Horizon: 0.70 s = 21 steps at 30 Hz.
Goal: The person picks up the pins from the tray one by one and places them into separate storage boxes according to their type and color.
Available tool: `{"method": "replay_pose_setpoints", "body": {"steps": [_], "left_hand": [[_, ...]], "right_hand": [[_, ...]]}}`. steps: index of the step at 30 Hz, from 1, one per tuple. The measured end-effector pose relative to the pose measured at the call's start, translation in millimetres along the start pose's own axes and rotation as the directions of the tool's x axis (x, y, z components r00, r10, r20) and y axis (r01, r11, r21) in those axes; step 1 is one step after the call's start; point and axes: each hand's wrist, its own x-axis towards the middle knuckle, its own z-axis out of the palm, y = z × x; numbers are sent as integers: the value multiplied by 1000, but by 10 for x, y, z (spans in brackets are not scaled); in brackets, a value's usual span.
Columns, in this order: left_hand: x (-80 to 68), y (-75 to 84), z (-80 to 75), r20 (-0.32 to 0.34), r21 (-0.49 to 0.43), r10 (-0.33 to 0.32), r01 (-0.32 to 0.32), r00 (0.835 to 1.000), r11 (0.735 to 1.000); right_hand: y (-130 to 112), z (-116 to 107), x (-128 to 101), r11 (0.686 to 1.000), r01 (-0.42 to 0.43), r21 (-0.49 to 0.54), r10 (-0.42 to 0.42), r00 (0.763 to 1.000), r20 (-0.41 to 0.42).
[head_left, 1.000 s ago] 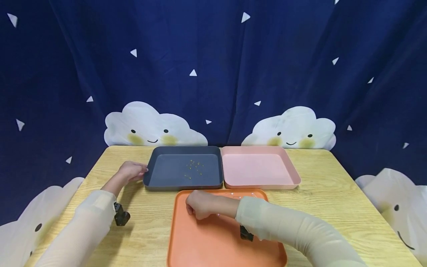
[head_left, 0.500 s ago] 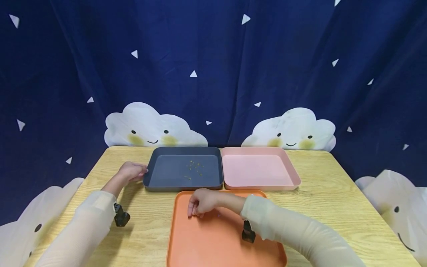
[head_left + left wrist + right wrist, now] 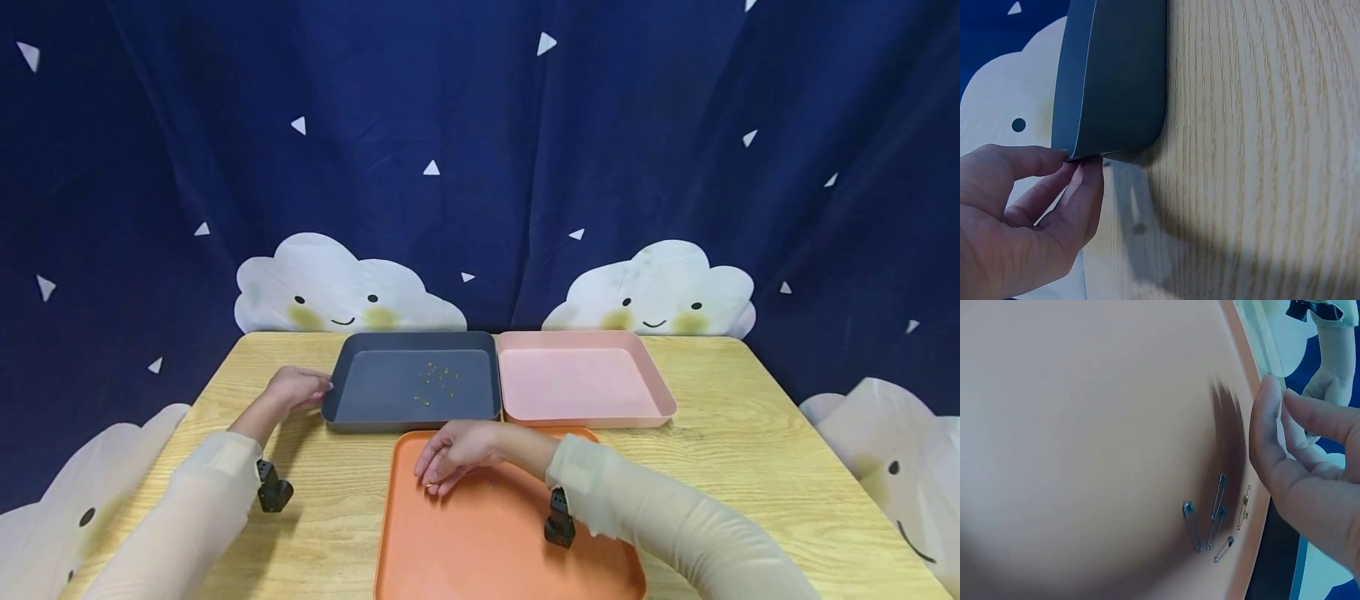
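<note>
My left hand [image 3: 296, 387] rests at the left front corner of the grey tray [image 3: 337, 392]. In the left wrist view, that hand [image 3: 1029, 219] pinches the corner of the grey tray [image 3: 1116, 81] between thumb and forefinger. Several small gold safety pins [image 3: 438, 379] lie inside it. My right hand [image 3: 453, 452] hovers over the far left part of the orange tray [image 3: 480, 550], fingers pointing down. In the right wrist view, the thumb and fingers of this hand [image 3: 1297, 462] are close together with nothing seen between them. Below them, silver safety pins [image 3: 1213, 515] and a gold one [image 3: 1245, 506] lie on the orange tray [image 3: 1085, 425].
A pink tray [image 3: 660, 392] stands right of the grey one, touching it. All three trays sit on a wooden table [image 3: 750, 467]. A dark blue curtain with cloud faces hangs behind. Black wrist cameras [image 3: 273, 492] hang under both sleeves.
My right hand has lifted off the orange tray and moved slightly away from me, its fingers uncurling from a fist. The left hand has stayed on the grey tray's corner.
</note>
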Motion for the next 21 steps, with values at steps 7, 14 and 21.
{"method": "replay_pose_setpoints", "body": {"steps": [7, 14, 21], "left_hand": [[36, -6, -33, 15, 16, -2, 2, 1000, 1000], [14, -4, 5, -13, 45, -30, 31, 999, 998], [8, -2, 7, -17, 50, -23, 24, 1000, 998]], "right_hand": [[-11, -39, -19, 999, 7, 33, -8, 1000, 17], [-62, -128, -20, 1000, 22, -4, -22, 999, -37], [-203, -296, -63, 999, 21, -38, -24, 997, -78]]}}
